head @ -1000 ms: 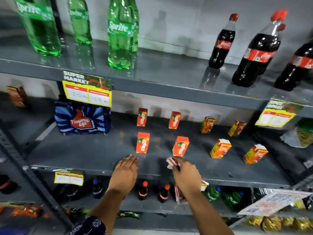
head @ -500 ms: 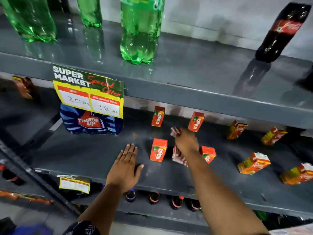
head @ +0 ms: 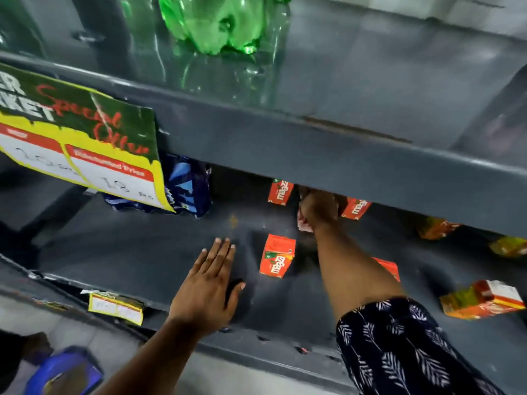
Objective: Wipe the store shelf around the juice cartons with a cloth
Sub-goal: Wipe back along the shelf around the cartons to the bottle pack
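Several orange juice cartons stand on the grey middle shelf [head: 142,252]. One carton [head: 276,259] is near the front, two more [head: 281,192] [head: 355,208] stand at the back. My right hand [head: 318,208] reaches deep between the two back cartons and grips a red-and-white cloth [head: 302,223], of which only a small part shows beside the wrist. My left hand [head: 209,283] lies flat on the shelf's front part, fingers straight, left of the front carton.
The upper shelf's front edge [head: 313,149] hangs just above my right hand. A price sign [head: 79,143] hangs from it at left, with a blue drinks pack [head: 188,192] behind. More cartons [head: 482,300] lie tilted at right. A green bottle [head: 216,24] stands above.
My right hand with the cloth has pushed further back between the rear cartons. The camera has moved in closer and lower. My left hand stays flat on the shelf.
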Demonstrator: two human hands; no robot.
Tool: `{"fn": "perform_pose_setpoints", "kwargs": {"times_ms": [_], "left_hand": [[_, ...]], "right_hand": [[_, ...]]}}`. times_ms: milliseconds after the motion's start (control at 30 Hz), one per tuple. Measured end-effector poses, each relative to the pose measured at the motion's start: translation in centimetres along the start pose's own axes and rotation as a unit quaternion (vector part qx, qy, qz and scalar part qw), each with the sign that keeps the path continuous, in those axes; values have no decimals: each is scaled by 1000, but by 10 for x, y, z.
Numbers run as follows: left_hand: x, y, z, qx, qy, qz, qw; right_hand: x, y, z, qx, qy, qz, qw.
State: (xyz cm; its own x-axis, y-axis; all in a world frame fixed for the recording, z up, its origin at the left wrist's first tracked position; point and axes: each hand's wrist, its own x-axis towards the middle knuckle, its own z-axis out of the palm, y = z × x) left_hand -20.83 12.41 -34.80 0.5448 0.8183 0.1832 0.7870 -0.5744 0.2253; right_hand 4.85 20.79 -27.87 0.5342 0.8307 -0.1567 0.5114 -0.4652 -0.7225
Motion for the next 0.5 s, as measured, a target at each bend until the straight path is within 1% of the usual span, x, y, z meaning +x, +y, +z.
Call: {"fn": "perform_pose_setpoints", "kwargs": {"times_ms": [33, 100, 133, 200, 233, 367, 500], "left_hand": [[0, 0, 0, 0, 0, 1, 1000], [0, 0, -1, 7, -2, 0, 1000], [0, 0, -1, 9, -3, 0, 1000], [0, 1, -2, 5, -4, 0, 1000], [0, 1, -3, 2, -4, -1, 1000], [0, 2, -3, 4, -4, -2, 1000], [0, 2, -3, -1, -6, -4, 1000]], "right_hand": [[-2, -1, 2, -34, 10, -8, 999], [-1, 1, 9, -64, 47, -23, 997], [-1, 4, 13, -95, 70, -47, 992], [3, 11, 19, -188, 103, -84, 973], [4, 15, 22, -211, 109, -91, 967], [-16, 29, 27, -230, 86, -97, 964], [-51, 43, 27, -210, 78, -82, 971]]}}
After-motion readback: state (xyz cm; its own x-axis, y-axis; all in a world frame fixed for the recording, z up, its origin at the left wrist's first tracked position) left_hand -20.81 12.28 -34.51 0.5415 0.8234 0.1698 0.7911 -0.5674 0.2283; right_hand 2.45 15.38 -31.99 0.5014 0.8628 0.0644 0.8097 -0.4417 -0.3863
